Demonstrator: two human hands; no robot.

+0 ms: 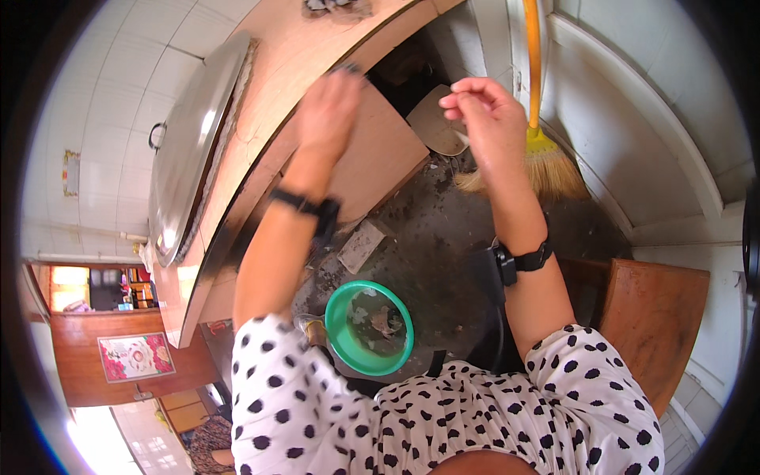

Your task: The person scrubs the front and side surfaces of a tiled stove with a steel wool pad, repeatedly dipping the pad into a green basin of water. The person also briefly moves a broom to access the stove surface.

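Note:
My left hand (330, 116) is blurred over the edge of the tiled counter (261, 113). A small dark patch shows at its fingertips, too smeared to identify. To the right my right hand (490, 116) is raised, fingers curled in towards the thumb; a small whitish bit lies by its palm, and I cannot tell whether it is held. On the floor below both hands stands a green plastic basin (330, 323) with cloudy liquid and pale and brownish scraps in it. Both wrists wear black straps with a dark device.
A large metal lid (193, 148) lies on the counter at left. A broom (543, 148) leans at right beside a pale dustpan-like piece (430, 124). A brick-like block (361, 245) lies on the dark floor. Wooden furniture (656, 320) stands at right. Part of another person (209, 442) appears lower left.

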